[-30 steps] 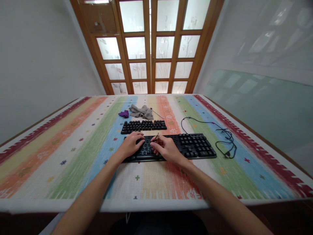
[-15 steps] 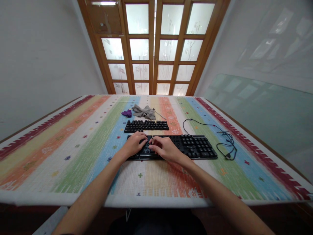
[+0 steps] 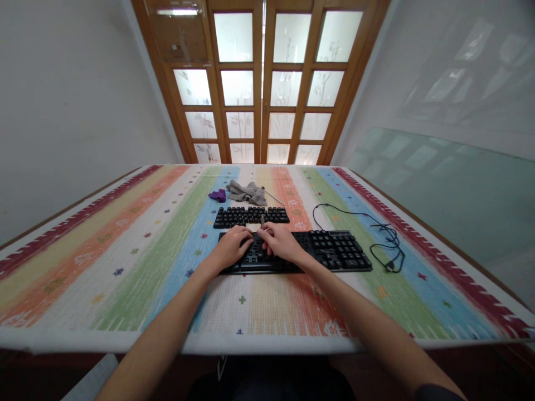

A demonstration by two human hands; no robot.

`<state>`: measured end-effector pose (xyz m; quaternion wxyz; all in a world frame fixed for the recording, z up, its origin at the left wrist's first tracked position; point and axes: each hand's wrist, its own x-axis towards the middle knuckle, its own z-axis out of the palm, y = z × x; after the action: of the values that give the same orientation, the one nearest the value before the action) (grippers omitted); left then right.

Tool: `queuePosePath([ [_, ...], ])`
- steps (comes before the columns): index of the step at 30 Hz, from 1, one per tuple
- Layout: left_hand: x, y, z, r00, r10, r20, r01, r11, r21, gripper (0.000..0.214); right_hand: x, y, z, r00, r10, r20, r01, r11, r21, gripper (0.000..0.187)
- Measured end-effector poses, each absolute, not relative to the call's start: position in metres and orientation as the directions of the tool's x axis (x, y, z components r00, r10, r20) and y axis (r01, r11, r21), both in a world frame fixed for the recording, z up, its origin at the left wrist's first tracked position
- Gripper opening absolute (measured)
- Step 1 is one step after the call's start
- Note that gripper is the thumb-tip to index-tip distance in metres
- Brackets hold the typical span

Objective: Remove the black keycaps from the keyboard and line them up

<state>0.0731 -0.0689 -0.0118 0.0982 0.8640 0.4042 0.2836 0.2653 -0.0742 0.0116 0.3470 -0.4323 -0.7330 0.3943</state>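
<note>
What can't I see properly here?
All in the head view:
- Keyboard: part hidden under the left hand and right hand.
- Held tool: its lower part is behind the right fingers.
- Loose keys: letters too small.
- Sleeve: cut off by the bottom edge.

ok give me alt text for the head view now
At a partly stripped black keyboard, a person's right hand holds a small slim object while the left hand rests at the keyboard's left side. Beyond it lie rows of loose black keycaps, a purple cloth and a grey cloth. The cable lies bunched to the right on a striped tablecloth.
</note>
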Motion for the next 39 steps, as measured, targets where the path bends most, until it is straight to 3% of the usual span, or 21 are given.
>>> queuePosePath([
  [4,0.073,-0.074,-0.004,0.466,0.756,0.459,0.597,-0.652,0.468,0.016,0.274,-0.076,0.015,-0.416,0.880,0.231,0.269,0.361,-0.893,0.024],
  [8,0.074,-0.082,0.007,0.480,0.761,0.437,0.455,-0.642,0.618,0.043,0.285,-0.078,0.020,-0.425,0.863,0.274,0.165,0.371,-0.914,0.029],
  [12,0.079,-0.088,0.011,0.481,0.777,0.405,0.404,-0.607,0.684,0.036,0.291,-0.078,0.018,-0.408,0.866,0.288,0.085,0.351,-0.933,0.032],
  [18,0.086,-0.086,0.006,0.465,0.760,0.454,0.457,-0.645,0.612,0.020,0.296,-0.081,0.011,-0.387,0.868,0.312,0.048,0.356,-0.933,0.033],
  [32,0.089,-0.090,0.005,0.647,0.661,0.380,0.504,-0.745,0.437,0.011,0.299,-0.089,0.006,-0.414,0.856,0.312,0.129,0.394,-0.910,0.028],
  [39,0.090,-0.090,0.010,0.658,0.651,0.378,0.524,-0.757,0.391,0.010,0.301,-0.091,0.008,-0.409,0.853,0.324,0.142,0.410,-0.901,0.023],
])
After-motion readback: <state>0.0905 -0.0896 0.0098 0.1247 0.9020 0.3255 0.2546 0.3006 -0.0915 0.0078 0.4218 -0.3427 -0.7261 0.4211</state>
